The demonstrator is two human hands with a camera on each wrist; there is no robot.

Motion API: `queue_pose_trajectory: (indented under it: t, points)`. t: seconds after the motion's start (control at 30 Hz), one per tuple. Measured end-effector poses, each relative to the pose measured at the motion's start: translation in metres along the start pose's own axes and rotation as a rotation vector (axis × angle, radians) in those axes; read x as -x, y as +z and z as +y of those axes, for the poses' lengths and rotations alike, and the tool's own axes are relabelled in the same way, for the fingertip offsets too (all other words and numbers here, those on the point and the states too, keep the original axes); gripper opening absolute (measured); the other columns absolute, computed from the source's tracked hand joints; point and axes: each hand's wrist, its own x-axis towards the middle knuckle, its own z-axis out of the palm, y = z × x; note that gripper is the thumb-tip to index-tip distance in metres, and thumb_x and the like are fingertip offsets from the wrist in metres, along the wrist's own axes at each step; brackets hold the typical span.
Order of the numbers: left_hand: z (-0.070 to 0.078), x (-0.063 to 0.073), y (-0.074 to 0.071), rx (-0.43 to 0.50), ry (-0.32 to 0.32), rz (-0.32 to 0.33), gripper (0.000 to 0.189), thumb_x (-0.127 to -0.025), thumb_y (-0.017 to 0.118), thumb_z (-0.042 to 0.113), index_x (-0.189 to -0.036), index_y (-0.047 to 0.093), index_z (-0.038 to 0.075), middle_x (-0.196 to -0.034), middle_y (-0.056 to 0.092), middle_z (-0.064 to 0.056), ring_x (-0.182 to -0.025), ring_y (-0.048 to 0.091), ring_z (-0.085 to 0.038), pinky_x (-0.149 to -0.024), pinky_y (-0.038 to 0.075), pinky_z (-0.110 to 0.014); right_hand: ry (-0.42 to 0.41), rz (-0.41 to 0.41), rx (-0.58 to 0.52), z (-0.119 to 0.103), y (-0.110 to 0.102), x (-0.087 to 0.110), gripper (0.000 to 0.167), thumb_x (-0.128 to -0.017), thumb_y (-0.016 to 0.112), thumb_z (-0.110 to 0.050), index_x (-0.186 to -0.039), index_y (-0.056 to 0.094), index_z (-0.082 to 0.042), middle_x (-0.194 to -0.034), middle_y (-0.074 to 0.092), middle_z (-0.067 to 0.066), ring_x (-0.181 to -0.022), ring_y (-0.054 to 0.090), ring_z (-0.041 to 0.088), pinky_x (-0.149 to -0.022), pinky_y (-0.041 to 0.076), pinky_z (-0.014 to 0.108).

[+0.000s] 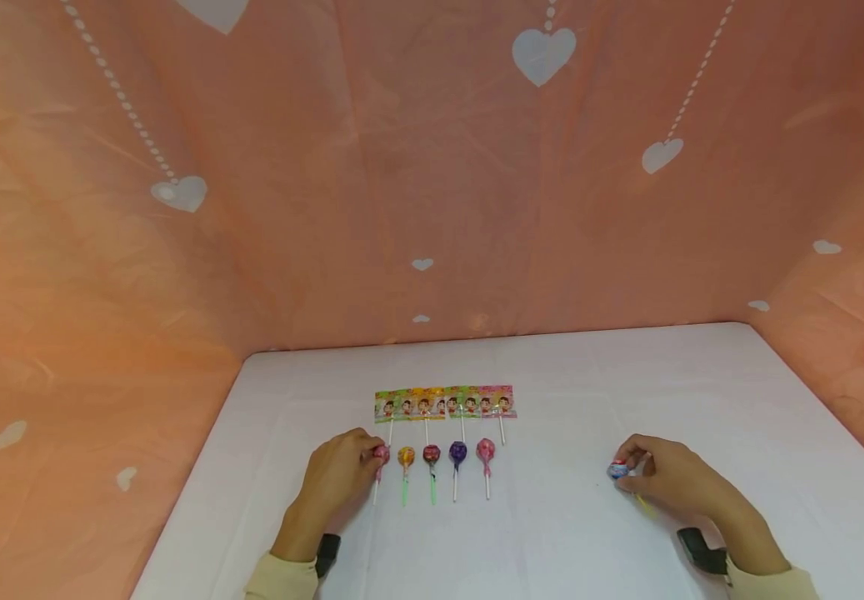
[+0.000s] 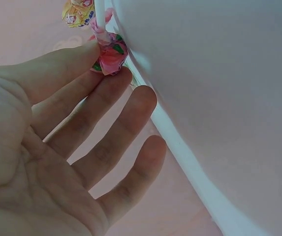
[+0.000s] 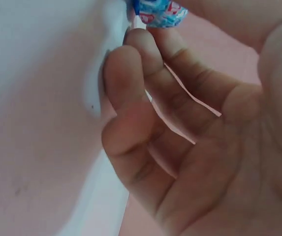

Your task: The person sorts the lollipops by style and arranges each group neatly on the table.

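At the left end of a front row of wrapped lollipops, my left hand (image 1: 336, 471) pinches a pink lollipop (image 2: 113, 58) by its head between thumb and fingertips. Its white stick points toward me on the table. Far to the right, my right hand (image 1: 670, 477) holds a blue lollipop (image 1: 617, 471) with a yellow stick, thumb and fingers at its head. To the right of the pink one lie an orange lollipop (image 1: 406, 457), a dark red lollipop (image 1: 432, 454), a purple lollipop (image 1: 457, 452) and another pink-wrapped lollipop (image 1: 486, 450).
Behind that row lie several flat lollipop packets (image 1: 411, 405), green, orange and pink, their white sticks toward me. Everything rests on a white-covered table (image 1: 551, 533). An orange-pink curtain (image 1: 432, 192) with white hearts borders the back and sides.
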Motion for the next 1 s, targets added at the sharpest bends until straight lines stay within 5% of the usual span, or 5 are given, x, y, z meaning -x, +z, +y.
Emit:
queue_pose_trajectory:
  t: [0.13,0.4,0.77,1.0]
  points:
    - [-0.001,0.0,0.001,-0.006,-0.008,-0.01,0.013,-0.078,0.081,0.009,-0.091,0.079,0.011,-0.082,0.069,0.003,-0.071,0.062,-0.013,-0.062,0.048,-0.03,-0.041,0.003,0.005,0.001,-0.001,0.001,0.032,-0.082,0.08,-0.033,-0.105,0.064,-0.015,-0.092,0.063,-0.005,-0.072,0.046,-0.003,-0.063,0.041,0.021]
    - [-0.001,-0.001,0.001,-0.007,-0.007,-0.011,0.014,-0.078,0.082,0.01,-0.091,0.079,0.011,-0.081,0.068,0.003,-0.068,0.058,-0.01,-0.059,0.045,-0.028,-0.314,0.044,0.039,0.013,-0.004,0.003,0.03,-0.088,0.076,-0.023,-0.117,0.067,-0.021,-0.113,0.069,-0.004,-0.102,0.057,-0.005,-0.083,0.049,0.019]
    - [0.0,-0.003,-0.001,0.009,-0.008,-0.02,0.013,-0.078,0.081,0.01,-0.091,0.079,0.011,-0.081,0.068,0.002,-0.068,0.059,-0.011,-0.06,0.046,-0.029,-0.262,0.094,0.041,0.014,-0.004,0.002,0.021,-0.088,0.075,-0.018,-0.108,0.071,-0.019,-0.094,0.069,-0.013,-0.083,0.055,-0.007,-0.069,0.045,0.021]
    - [-0.001,-0.001,-0.001,0.01,-0.026,-0.032,0.014,-0.079,0.08,0.01,-0.092,0.079,0.011,-0.083,0.068,0.003,-0.071,0.06,-0.011,-0.062,0.047,-0.03,-0.124,0.148,0.037,0.005,-0.009,0.003,0.021,-0.088,0.074,-0.019,-0.109,0.072,-0.021,-0.087,0.065,-0.016,-0.079,0.053,-0.007,-0.068,0.046,0.022]
